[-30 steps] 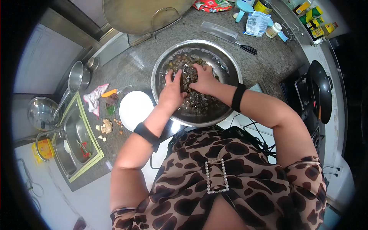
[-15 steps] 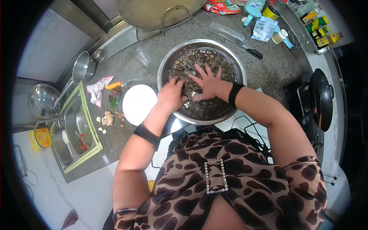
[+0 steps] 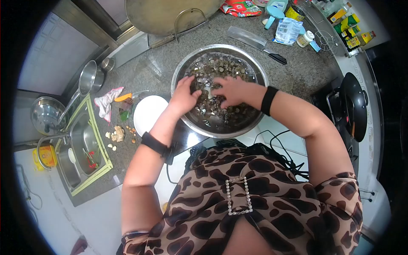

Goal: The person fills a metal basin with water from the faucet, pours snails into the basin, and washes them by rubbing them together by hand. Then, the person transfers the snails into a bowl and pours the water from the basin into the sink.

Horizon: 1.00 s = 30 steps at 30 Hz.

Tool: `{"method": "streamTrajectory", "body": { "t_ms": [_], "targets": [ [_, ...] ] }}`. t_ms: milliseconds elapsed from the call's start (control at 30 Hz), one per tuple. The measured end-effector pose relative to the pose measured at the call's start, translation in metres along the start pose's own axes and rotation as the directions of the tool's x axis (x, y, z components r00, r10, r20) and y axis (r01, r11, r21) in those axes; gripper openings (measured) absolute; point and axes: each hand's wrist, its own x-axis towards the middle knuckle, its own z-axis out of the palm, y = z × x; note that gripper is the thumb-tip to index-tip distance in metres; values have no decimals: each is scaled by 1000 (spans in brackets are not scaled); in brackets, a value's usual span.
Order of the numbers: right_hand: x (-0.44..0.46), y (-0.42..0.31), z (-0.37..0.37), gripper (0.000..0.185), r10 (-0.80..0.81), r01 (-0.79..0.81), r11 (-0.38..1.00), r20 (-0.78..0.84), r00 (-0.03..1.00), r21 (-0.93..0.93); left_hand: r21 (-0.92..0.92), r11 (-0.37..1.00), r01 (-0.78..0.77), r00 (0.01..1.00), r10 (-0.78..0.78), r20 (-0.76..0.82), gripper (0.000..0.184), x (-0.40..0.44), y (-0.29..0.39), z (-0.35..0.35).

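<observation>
Head view: left hand (image 3: 182,98) and right hand (image 3: 233,91), fingers apart, reach among small, rounded, brown shell-like pieces (image 3: 223,66) in a wide, water-filled silver metal basin (image 3: 199,131); loose, gentle strokes seem best.

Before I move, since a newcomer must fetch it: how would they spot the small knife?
Find the big steel basin; to its left sits a white plate. Just past the plate, beside a crumpled pink-and-white cloth, lies the small knife. Its handle is bright orange, whereas the large cleaver has a black one.
</observation>
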Motion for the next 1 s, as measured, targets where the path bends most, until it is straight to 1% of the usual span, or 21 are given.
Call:
{"method": "streamTrajectory", "body": {
  "t_ms": [33, 67, 100, 167, 200, 267, 300, 333, 367, 433, 533, 567, 600, 633, 700, 733, 767, 833, 900, 967, 1000],
  "targets": [
    [5, 11, -7, 72, -44, 47, 995, -30, 999, 83, -20, 999, 37, 999, -37, 5, 56, 10, -3, 0],
    [15, 25, -2, 61, -16, 56, 980, -204, 979, 190, -62, 994, 86, 996, -84, 29, 57, 16, 6, -5],
    [22, 31, -6, 61, -20, 59, 981, -205, 979, 187, -62, 994, 88, 996, -87, 25, 57, 24, 5, -2],
    [38, 41, -11, 58, 163, -66, 962, -365, 917, 264, 4, 990, 139, 990, -139, 20, 58, 39, 5, 5],
    [45, 43, -8, 58, 160, -63, 962, -366, 917, 264, 30, 987, 156, 987, -157, 40, 58, 43, 9, 8],
    [56, 43, -8, 56, 293, -164, 922, -354, 888, 352, 53, 985, 162, 984, -166, 71, 57, 58, 8, 17],
    [59, 43, -8, 56, 291, -162, 922, -355, 888, 351, 74, 983, 168, 979, -175, 105, 57, 64, 6, 23],
    [61, 42, -9, 56, 322, -192, 895, -283, 904, 403, 134, 974, 180, 978, -192, 78, 57, 70, 5, 30],
    [63, 41, -9, 56, 347, -226, 864, -207, 915, 451, 132, 974, 183, 978, -194, 75, 57, 75, 4, 34],
    [63, 41, -9, 54, 346, -237, 870, -193, 918, 432, 153, 967, 202, 972, -217, 88, 55, 84, 1, 42],
    [67, 47, -2, 63, 297, -256, 875, -40, 954, 411, 240, 934, 265, 932, -312, 187, 49, 85, 7, 46],
    [72, 52, 6, 63, 297, -254, 876, -42, 954, 410, 291, 912, 289, 905, -360, 228, 47, 85, 9, 46],
    [75, 55, 12, 64, 248, -211, 888, -39, 968, 409, 303, 912, 276, 897, -357, 259, 45, 86, 3, 50],
    [76, 59, 18, 64, 198, -168, 897, -32, 980, 408, 301, 912, 277, 897, -358, 258, 45, 86, -4, 54],
    [61, 56, 16, 63, 184, -150, 888, -37, 982, 434, 281, 923, 263, 870, -353, 346, 46, 73, 4, 47],
    [58, 56, 17, 63, 154, -133, 897, -16, 988, 422, 284, 935, 214, 859, -319, 401, 48, 68, 8, 42],
    [56, 57, 18, 63, 125, -116, 904, 5, 992, 411, 246, 952, 183, 873, -272, 404, 49, 62, 10, 41],
    [52, 57, 23, 63, 123, -122, 907, 22, 992, 403, 242, 954, 175, 868, -266, 420, 48, 48, 16, 39],
    [38, 52, 19, 62, 95, -129, 888, 98, 991, 442, 231, 956, 182, 865, -267, 425, 49, 36, 22, 38],
    [33, 47, 26, 62, 106, -150, 855, 115, 988, 496, 178, 954, 241, 852, -296, 431, 50, 27, 35, 38],
    [26, 41, 26, 63, 154, -225, 773, 169, 974, 594, 159, 948, 274, 838, -317, 444, 51, 24, 34, 42]
  ]
}}
